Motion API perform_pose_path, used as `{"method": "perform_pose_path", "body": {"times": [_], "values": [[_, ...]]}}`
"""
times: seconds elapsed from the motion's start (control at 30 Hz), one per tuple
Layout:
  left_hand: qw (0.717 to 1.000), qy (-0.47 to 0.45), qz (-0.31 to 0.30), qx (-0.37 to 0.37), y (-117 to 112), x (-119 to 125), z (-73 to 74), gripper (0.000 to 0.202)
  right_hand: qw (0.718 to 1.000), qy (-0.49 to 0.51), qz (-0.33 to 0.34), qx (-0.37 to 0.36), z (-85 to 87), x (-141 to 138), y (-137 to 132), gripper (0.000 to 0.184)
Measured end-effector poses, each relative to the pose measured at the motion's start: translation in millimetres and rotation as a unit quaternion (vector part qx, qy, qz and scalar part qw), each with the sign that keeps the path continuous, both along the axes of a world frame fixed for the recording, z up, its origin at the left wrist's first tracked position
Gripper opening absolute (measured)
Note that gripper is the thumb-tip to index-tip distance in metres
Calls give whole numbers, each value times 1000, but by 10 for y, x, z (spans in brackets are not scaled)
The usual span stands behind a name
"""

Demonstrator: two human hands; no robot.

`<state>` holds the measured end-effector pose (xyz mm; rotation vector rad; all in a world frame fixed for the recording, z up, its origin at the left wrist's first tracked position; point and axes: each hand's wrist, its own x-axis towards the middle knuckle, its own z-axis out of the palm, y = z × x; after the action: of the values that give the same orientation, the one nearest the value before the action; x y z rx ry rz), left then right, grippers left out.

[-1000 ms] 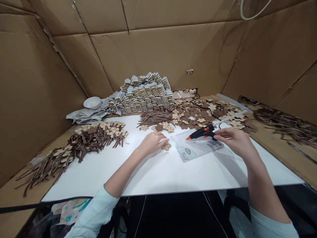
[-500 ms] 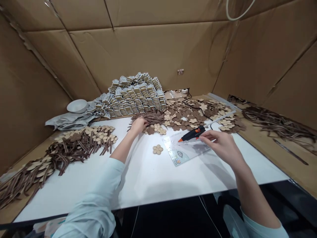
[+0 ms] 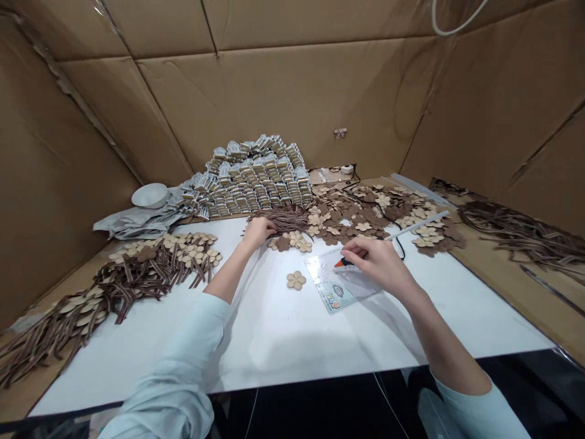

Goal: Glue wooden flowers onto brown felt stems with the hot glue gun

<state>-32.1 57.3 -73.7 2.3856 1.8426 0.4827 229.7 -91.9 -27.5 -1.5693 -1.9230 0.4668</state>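
Observation:
My left hand (image 3: 259, 230) reaches to a bundle of thin brown strips (image 3: 287, 218) at the middle back, its fingers pinched on the strips. My right hand (image 3: 377, 262) hangs over a glue gun, fingers loosely curled and thumb a little apart. Most of the gun is hidden behind the hand; its orange nozzle (image 3: 342, 263) shows at the fingertips. No grip on the gun is visible. Beneath lies a clear printed plastic sheet (image 3: 340, 299). A single beige flower-shaped piece (image 3: 296, 280) lies flat on the white board (image 3: 274, 341) left of the sheet.
A tall stack of small pieces (image 3: 260, 177) stands at the back, with a white bowl (image 3: 150, 196) to its left. Beige and brown flower pieces (image 3: 361, 213) lie heaped back right. More strips (image 3: 137, 274) cover the left side. Cardboard walls (image 3: 301, 91) close the space in.
My right hand has moved left, across the glue gun, so it now covers the gun's body. My left hand stays at the strips. The view has shifted slightly left.

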Motion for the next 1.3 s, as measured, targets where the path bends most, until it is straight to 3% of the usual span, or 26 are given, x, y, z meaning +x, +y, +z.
{"method": "perform_pose_path", "body": {"times": [0.23, 0.33, 0.4, 0.47, 0.63, 0.8, 0.93, 1.03, 1.17, 1.3], "values": [[998, -56, -4, -1, -115, 36, 187, 17, 999, -30, 37, 23, 38, -181, 146, 15], [993, -111, -42, 21, -294, 138, 299, 18, 993, -37, 62, 94, 44, -295, 274, 13], [986, -143, -86, 20, -465, 229, 373, 19, 984, -24, 87, 155, 35, -389, 365, 22], [977, -179, -114, 2, -647, 317, 437, 19, 980, -6, 108, 167, 22, -484, 435, 29], [936, -311, -118, -119, -924, 405, 449, 21, 990, 42, 107, 83, -21, -635, 478, 14], [866, -416, -127, -248, -938, 276, 289, 22, 989, 117, 74, 58, -126, -624, 493, 14], [812, -459, -136, -333, -979, 164, 270, 31, 977, 197, 75, 15, -209, -589, 539, 14], [797, -481, -161, -328, -1023, 128, 304, 40, 964, 257, 67, -23, -215, -594, 538, 12], [785, -537, -172, -257, -1054, 141, 319, 57, 942, 316, 61, -91, -179, -652, 466, 13], [793, -551, -134, -224, -1066, 171, 309, 48, 925, 317, 96, -186, -164, -721, 378, 15]]}}
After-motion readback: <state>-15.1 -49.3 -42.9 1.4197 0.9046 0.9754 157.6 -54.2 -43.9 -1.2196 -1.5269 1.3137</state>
